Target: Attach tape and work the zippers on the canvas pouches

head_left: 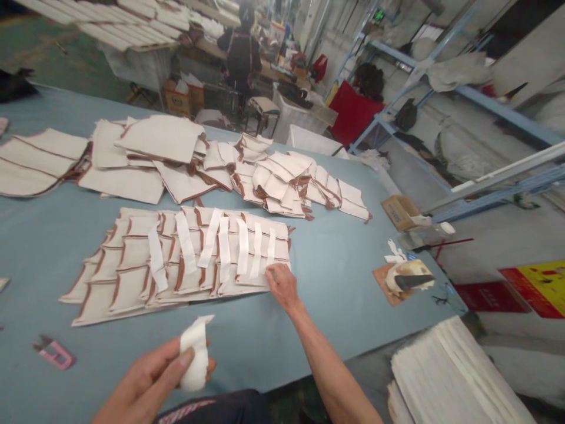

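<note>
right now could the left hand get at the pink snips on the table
Probably yes: the pink snips lie out on the table to the left of the left hand, with nothing visible between them. That hand holds a white bundle, though, which may need setting down first.

head camera looks forward and down across the table (344, 288)

Panels (128, 288) are brown-edged cream, strips (225, 247) white, table (344, 265) blue.
</note>
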{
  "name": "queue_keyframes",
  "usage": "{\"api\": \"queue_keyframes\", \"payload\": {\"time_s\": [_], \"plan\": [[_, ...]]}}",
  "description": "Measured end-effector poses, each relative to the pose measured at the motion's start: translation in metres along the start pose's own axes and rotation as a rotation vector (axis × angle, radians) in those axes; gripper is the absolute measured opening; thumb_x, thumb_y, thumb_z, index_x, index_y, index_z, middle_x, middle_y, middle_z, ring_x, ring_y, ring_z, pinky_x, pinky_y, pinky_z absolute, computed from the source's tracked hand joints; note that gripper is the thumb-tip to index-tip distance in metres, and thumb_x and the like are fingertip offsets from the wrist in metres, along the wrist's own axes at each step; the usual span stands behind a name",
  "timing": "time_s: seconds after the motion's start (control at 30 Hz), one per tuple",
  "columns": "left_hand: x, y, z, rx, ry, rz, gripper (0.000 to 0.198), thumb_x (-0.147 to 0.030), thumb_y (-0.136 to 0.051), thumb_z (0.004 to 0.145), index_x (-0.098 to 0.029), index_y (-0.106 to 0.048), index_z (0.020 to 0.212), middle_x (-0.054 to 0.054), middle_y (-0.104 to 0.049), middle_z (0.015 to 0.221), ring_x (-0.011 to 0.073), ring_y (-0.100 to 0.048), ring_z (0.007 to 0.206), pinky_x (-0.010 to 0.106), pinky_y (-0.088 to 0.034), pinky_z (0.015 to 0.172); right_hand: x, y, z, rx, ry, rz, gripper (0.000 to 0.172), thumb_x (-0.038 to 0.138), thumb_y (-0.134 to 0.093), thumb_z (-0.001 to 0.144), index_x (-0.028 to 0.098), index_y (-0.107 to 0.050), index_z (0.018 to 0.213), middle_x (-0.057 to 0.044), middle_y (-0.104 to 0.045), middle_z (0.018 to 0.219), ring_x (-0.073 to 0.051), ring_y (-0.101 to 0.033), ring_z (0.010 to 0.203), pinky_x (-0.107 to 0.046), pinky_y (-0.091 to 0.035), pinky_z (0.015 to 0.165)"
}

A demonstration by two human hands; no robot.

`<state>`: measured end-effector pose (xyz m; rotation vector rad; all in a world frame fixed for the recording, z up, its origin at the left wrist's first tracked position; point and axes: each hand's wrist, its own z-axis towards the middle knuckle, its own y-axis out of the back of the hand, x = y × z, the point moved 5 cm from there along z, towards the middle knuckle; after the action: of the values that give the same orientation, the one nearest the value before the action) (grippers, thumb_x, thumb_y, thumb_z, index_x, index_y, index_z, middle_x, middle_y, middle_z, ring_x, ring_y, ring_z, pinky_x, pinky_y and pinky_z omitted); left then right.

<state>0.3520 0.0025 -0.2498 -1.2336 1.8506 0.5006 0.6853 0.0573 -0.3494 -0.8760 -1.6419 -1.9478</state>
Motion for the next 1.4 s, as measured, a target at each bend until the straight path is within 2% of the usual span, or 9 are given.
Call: {"api": "queue_keyframes", "payload": {"time_s": [0.13, 0.23, 0.43, 0.53, 0.63, 0.73, 0.83, 1.13, 1.4], "plan": [[-0.014, 0.009, -0.007, -0.046, 0.021, -0.051, 0.078, -0.079, -0.081, 0.081, -0.019, -0.083, 0.130, 0.011, -0.090, 0.107, 0.0349, -0.083, 0.101, 0.037, -0.067, 0.096, 0.014, 0.003, -0.025, -0.012, 0.076, -0.009, 0.028, 0.039, -0.069, 0.110, 0.024, -0.072, 0.132, -0.011, -0.070, 0.143, -0.025, -0.071, 0.121, -0.047, -0.063, 0.105], [-0.030, 0.012, -0.018, -0.131, -0.027, -0.174, 0.067, -0.071, -0.085, 0.083, -0.017, -0.084, 0.122, 0.014, -0.090, 0.105, 0.0341, -0.084, 0.095, 0.040, -0.068, 0.091, 0.018, 0.010, -0.040, -0.111, 0.046, 0.011, 0.027, 0.039, -0.068, 0.110, 0.024, -0.072, 0.133, -0.011, -0.069, 0.145, -0.026, -0.071, 0.123, -0.048, -0.062, 0.106], [-0.069, 0.002, -0.042, -0.033, -0.044, -0.431, 0.040, -0.043, -0.094, 0.079, -0.012, -0.084, 0.102, 0.017, -0.088, 0.105, 0.0299, -0.084, 0.089, 0.034, -0.068, 0.077, 0.049, 0.030, -0.064, -0.305, -0.062, 0.092, 0.042, 0.053, -0.061, 0.109, 0.016, -0.073, 0.126, -0.017, -0.072, 0.139, -0.033, -0.069, 0.127, -0.059, -0.058, 0.108], [-0.079, -0.001, -0.051, -0.035, -0.017, -0.489, 0.023, -0.029, -0.082, 0.088, -0.011, -0.083, 0.102, 0.017, -0.088, 0.104, 0.0284, -0.084, 0.089, 0.033, -0.068, 0.075, 0.100, 0.045, -0.088, -0.278, -0.021, 0.119, 0.047, 0.056, -0.056, 0.107, 0.017, -0.074, 0.125, -0.019, -0.078, 0.126, -0.034, -0.075, 0.112, -0.059, -0.061, 0.101], [-0.080, -0.002, -0.058, -0.035, -0.007, -0.508, 0.019, -0.022, -0.074, 0.092, -0.010, -0.084, 0.103, 0.017, -0.089, 0.106, 0.0280, -0.085, 0.091, 0.034, -0.068, 0.078, 0.173, 0.066, -0.115, -0.252, 0.096, 0.114, 0.028, 0.045, -0.070, 0.101, 0.025, -0.077, 0.121, -0.011, -0.082, 0.119, -0.030, -0.075, 0.112, -0.051, -0.059, 0.107], [-0.078, -0.004, -0.063, 0.018, -0.045, -0.483, 0.021, -0.026, -0.082, 0.087, -0.010, -0.085, 0.101, 0.016, -0.089, 0.103, 0.0274, -0.084, 0.093, 0.032, -0.067, 0.084, 0.253, 0.084, -0.133, -0.300, 0.457, 0.061, 0.018, 0.027, -0.071, 0.104, 0.028, -0.073, 0.121, -0.008, -0.082, 0.111, -0.027, -0.077, 0.104, -0.045, -0.062, 0.098], [-0.076, -0.008, -0.068, 0.094, -0.091, -0.427, 0.032, -0.037, -0.095, 0.076, -0.012, -0.087, 0.094, 0.013, -0.089, 0.097, 0.0236, -0.081, 0.087, 0.027, -0.064, 0.081, 0.299, 0.087, -0.137, -0.283, 0.692, 0.013, 0.021, 0.023, -0.073, 0.103, 0.025, -0.069, 0.124, -0.008, -0.082, 0.111, -0.024, -0.075, 0.105, -0.041, -0.062, 0.097], [-0.074, -0.012, -0.084, 0.169, -0.136, -0.358, 0.038, -0.049, -0.099, 0.071, -0.016, -0.087, 0.085, 0.005, -0.082, 0.085, 0.0181, -0.068, 0.086, 0.024, -0.057, 0.081, 0.305, 0.059, -0.136, -0.198, 0.773, -0.187, 0.011, 0.020, -0.070, 0.105, 0.026, -0.073, 0.114, -0.008, -0.082, 0.114, -0.026, -0.070, 0.109, -0.045, -0.058, 0.103], [-0.065, -0.011, -0.085, 0.141, -0.104, -0.245, 0.040, -0.051, -0.095, 0.067, -0.016, -0.075, 0.072, 0.001, -0.068, 0.075, 0.0161, -0.055, 0.075, 0.026, -0.049, 0.073, 0.303, 0.057, -0.141, -0.166, 0.654, 0.040, 0.015, 0.012, -0.068, 0.102, 0.024, -0.076, 0.097, -0.008, -0.082, 0.107, -0.024, -0.071, 0.105, -0.043, -0.058, 0.098]]}}
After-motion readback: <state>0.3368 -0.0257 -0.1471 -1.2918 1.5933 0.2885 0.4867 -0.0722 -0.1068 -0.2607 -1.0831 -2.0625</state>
